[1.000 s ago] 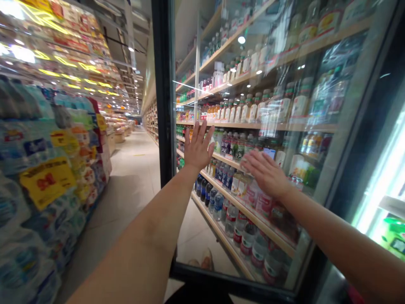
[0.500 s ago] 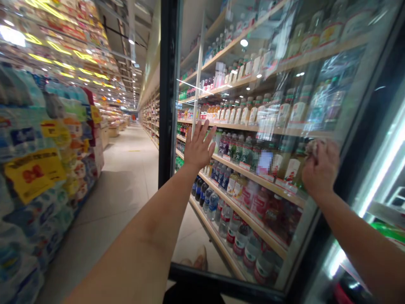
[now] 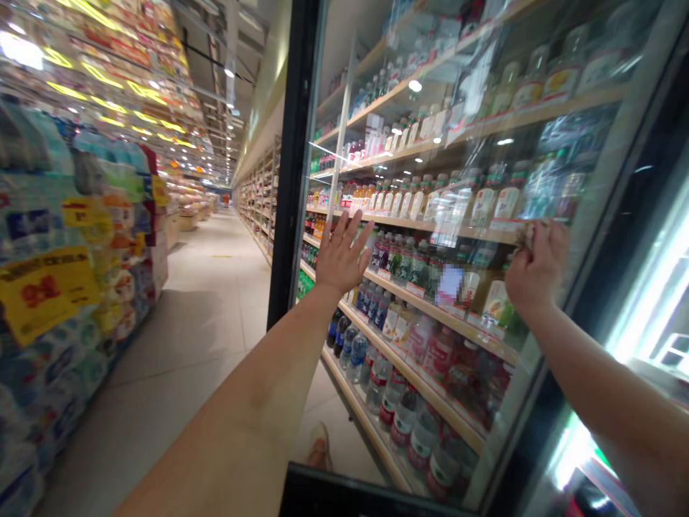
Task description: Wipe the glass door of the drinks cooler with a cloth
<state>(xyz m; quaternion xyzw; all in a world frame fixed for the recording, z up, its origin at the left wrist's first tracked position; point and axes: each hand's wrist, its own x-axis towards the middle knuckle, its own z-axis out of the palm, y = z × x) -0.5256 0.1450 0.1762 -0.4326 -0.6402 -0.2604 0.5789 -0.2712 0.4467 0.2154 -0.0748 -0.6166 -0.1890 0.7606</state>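
Evidently both of this person's hands are up at a tall glass door (image 3: 452, 215) set in a black frame (image 3: 295, 158). The left hand (image 3: 343, 255) is raised toward the pane's left edge, about halfway up, with its grip wide: palm forward, fingers fanned apart. From where I stand I cannot tell whether the palm presses fully on the glass.

Across at the pane's right edge, a little inside the frame and at nearly the same height, the right hand (image 3: 538, 266) has its grip drawn in narrow around a crumpled, pale cloth (image 3: 528, 234). The bunched material pokes out at the fingertips, on the side facing the middle of the door.

Rows of drinks show in the glass, on slanting shelves (image 3: 474, 234) with pale front edges. White-labelled bottles (image 3: 414, 201) line up just above the level of the hands, and large bottles (image 3: 403, 416) stand along the lowest shelf. A shoe (image 3: 319, 445) shows near the pane's lower left corner.

To the left of the door runs a pale floor (image 3: 209, 287), bordered by stacked drink packs (image 3: 32, 402) bearing a yellow sign (image 3: 46, 291). Beyond the right edge of the frame, a white light (image 3: 646, 273) glows.
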